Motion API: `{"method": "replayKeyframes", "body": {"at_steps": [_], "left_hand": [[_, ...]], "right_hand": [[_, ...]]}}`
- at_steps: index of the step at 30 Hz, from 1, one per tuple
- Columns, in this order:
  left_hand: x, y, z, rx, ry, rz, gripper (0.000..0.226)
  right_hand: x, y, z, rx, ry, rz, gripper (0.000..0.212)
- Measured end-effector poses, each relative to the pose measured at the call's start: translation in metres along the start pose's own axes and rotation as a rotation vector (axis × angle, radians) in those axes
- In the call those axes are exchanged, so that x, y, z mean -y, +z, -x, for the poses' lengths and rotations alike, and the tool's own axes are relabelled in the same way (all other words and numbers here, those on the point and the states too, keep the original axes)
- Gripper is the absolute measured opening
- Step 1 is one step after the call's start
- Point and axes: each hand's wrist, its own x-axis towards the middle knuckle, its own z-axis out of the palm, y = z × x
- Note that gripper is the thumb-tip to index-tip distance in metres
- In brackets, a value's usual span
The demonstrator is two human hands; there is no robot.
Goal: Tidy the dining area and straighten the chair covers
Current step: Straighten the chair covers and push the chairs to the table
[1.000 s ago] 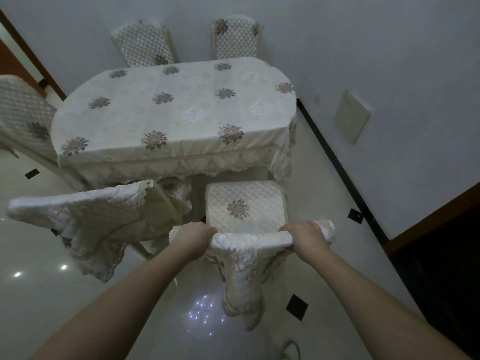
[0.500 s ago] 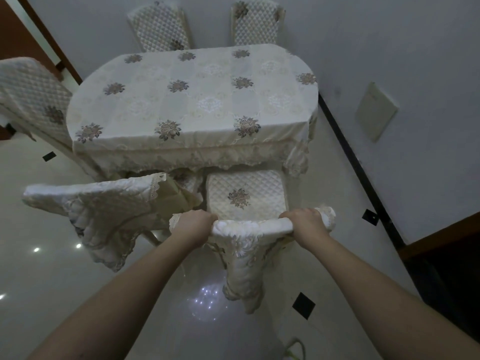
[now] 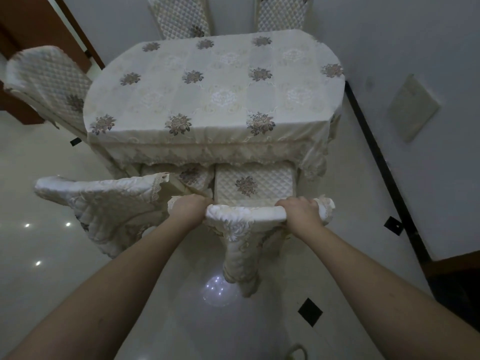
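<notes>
From the head view I see my left hand point(image 3: 189, 208) and right hand point(image 3: 301, 212) both clenched over the top rail of the nearest chair point(image 3: 253, 187), fingers curled forward over the cream chair cover point(image 3: 244, 224) so the fingertips are hidden behind the rail. The cover's embroidered back flap hangs down between my forearms; the chair legs are hidden beneath it. The quilted seat is partly tucked under the lace edge of the tablecloth point(image 3: 215, 87), so only its near part shows. Just to the left stands a second chair point(image 3: 104, 203) whose cover sits crooked, one scalloped corner lifted, and its seat is mostly masked by the tablecloth fringe. A third chair point(image 3: 49, 84) stands at the table's left end, and two more point(image 3: 181, 16) at the far side are cut off by the frame's top edge. Something looped at the bottom edge on the glossy floor point(image 3: 78, 268) is too cropped to identify
</notes>
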Motion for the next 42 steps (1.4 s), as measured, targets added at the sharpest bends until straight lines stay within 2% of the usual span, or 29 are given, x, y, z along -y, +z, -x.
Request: {"method": "replayKeyframes", "body": {"at_steps": [6, 9, 16, 22, 27, 32, 42], "left_hand": [[0.015, 0.005, -0.029, 0.047, -0.048, 0.058, 0.028], [0.018, 0.000, -0.035, 0.046, 0.018, 0.061, 0.027], [0.026, -0.008, -0.045, -0.008, 0.041, 0.042, 0.019], [0.036, -0.004, -0.058, -0.060, 0.156, 0.013, 0.021], [0.039, -0.007, -0.072, -0.022, 0.150, 0.064, 0.028], [0.044, -0.003, -0.086, -0.054, 0.154, 0.095, 0.031], [0.039, -0.013, -0.106, -0.072, 0.117, 0.121, 0.026]], "right_hand": [[0.000, -0.003, -0.027, 0.001, -0.001, 0.011, 0.033], [-0.001, -0.005, -0.038, 0.026, -0.006, 0.021, 0.035], [0.003, -0.008, -0.049, -0.017, 0.037, 0.035, 0.031], [0.004, -0.014, -0.057, 0.009, 0.074, 0.099, 0.029], [0.006, -0.017, -0.069, 0.013, 0.121, 0.112, 0.027], [0.003, -0.021, -0.080, 0.025, 0.128, 0.111, 0.031], [-0.006, -0.031, -0.104, 0.039, 0.105, 0.106, 0.028]]}}
